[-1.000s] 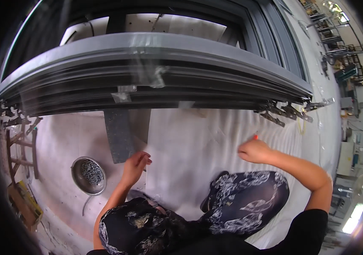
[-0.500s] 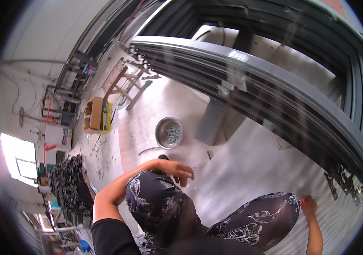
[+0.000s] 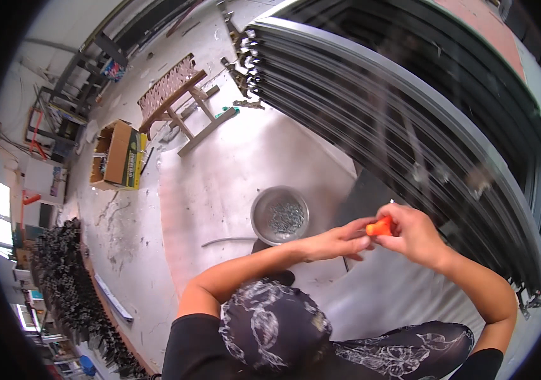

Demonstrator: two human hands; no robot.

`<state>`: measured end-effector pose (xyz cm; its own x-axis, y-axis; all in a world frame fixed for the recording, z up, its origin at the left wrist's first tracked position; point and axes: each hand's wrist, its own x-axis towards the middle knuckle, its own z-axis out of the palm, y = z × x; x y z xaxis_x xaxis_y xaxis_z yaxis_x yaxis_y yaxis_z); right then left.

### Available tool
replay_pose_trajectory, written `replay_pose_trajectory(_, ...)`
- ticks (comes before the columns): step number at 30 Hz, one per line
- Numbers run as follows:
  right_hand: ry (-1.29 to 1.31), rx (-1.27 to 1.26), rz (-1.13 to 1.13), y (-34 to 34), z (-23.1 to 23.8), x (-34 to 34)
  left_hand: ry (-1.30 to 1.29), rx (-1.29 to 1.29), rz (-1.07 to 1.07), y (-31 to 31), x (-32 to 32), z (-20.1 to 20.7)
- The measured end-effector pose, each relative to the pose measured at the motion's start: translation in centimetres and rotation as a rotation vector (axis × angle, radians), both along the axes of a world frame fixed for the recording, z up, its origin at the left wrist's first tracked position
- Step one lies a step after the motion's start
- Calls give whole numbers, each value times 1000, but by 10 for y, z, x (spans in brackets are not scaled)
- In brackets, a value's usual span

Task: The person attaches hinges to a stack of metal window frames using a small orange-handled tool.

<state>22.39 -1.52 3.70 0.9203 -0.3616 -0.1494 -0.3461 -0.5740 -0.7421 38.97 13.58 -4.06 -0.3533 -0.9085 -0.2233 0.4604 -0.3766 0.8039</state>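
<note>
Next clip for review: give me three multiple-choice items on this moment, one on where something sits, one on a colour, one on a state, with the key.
1. Where is the metal bowl?
A. on the floor sheet, just beyond the left hand
B. on the wooden trestle
C. inside the cardboard box

2. What colour is the small object held between the hands?
A. blue
B. orange
C. white

3. How is that object held?
A. by the left hand alone
B. it lies loose on the floor
C. both hands' fingers meet on it

Key: 1 A, the bowl sits on the pale sheet beside the left hand. 2 B, it is bright orange. 3 C, left hand and right hand both pinch it.
</note>
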Motion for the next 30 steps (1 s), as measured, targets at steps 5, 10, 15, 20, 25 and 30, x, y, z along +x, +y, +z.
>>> replay_pose_trajectory(5,-34,-314,20,33,-4,124,344,61,437,6,74,-10)
replay_pose_trajectory(10,-150,-710,245,35,64,220,248,208,788,28,186,-49)
replay_pose_trajectory(15,-91,-1281,13,-62,107,258,-64,276,1006,5,296,-127)
replay_pose_trajectory(20,69,-937,-276,-129,65,229,-30,257,1133,-70,338,-175)
replay_pose_trajectory(25,90,-749,-278,-110,66,252,20,307,1162,-99,360,-207)
replay_pose_trajectory(30,80,-797,-294,-113,62,250,6,281,1189,-113,362,-225)
